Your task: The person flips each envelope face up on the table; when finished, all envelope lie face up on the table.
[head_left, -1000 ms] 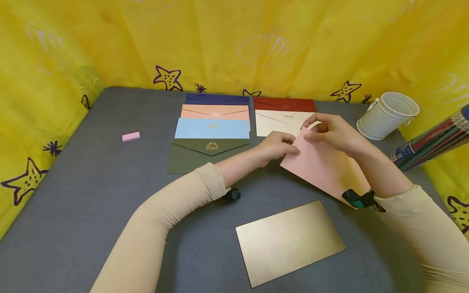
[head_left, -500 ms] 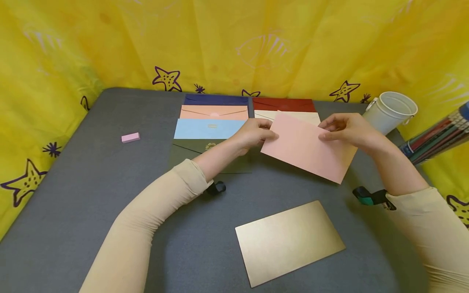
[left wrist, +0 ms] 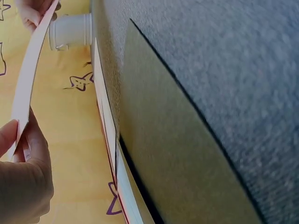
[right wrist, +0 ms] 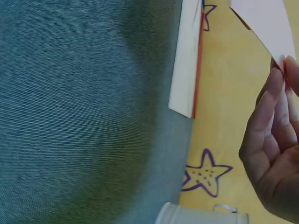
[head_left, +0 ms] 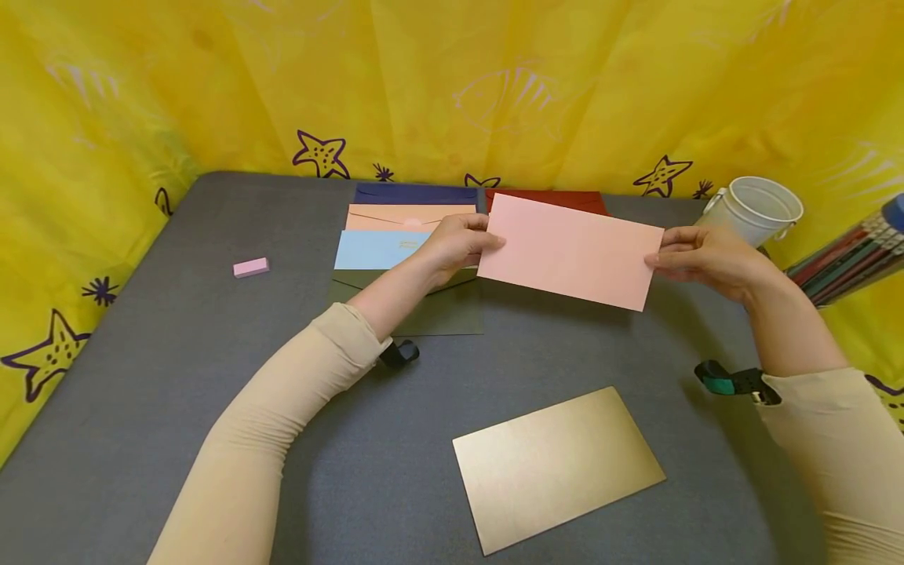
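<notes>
Both hands hold a pink envelope (head_left: 570, 251) by its short ends, raised above the table with its plain face toward the head camera. My left hand (head_left: 452, 245) pinches the left end between thumb and fingers. At the other end, my right hand (head_left: 713, 255) pinches the edge; a slightly lifted flap shows behind the envelope (right wrist: 266, 23) in the right wrist view. Beneath it on the table lie a dark green envelope (head_left: 424, 314) and a light blue one (head_left: 370, 249). A white envelope (right wrist: 184, 74) is hidden behind the pink one in the head view.
A gold envelope (head_left: 558, 469) lies at the front. Peach (head_left: 402, 214), navy (head_left: 417, 191) and red (head_left: 551, 199) envelopes lie at the back. A pink eraser (head_left: 251, 267) sits left. A white bucket (head_left: 752, 208) and a holder of pencils (head_left: 847, 255) stand right.
The pink envelope has moved left and up and turned from slanted to nearly level. My left hand has moved left with it, and my right hand has slid to its right end.
</notes>
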{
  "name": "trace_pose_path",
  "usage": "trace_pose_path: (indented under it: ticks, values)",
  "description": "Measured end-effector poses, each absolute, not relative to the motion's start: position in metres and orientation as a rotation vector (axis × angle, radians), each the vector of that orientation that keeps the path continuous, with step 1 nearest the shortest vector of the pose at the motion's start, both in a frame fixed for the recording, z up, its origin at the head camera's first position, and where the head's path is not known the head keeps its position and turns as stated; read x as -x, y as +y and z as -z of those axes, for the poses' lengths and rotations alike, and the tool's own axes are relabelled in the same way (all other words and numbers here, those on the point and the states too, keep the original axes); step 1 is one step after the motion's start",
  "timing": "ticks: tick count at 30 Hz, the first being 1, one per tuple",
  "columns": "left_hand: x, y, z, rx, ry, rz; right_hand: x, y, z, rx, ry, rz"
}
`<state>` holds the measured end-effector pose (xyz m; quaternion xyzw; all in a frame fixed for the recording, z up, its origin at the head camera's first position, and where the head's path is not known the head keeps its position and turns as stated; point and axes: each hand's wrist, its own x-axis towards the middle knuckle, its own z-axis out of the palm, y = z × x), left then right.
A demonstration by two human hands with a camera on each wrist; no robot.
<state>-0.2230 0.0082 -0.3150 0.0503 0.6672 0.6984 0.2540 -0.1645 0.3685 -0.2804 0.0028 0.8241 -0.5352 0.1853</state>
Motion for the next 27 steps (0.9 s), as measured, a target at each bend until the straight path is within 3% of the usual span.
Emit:
trace_pose_path:
  ticks: [16,27]
  values:
    - [0.2255,0.0011,0.3149,-0.17,1.993,-1.875,0.1671,0.3736,0.2849,0.246,1.737,2.008]
    - [0.225,0.0035,0.3177,-0.175,1.984,-1.901,0.1669,0.3761,0.2874,0.182,1.776,2.116]
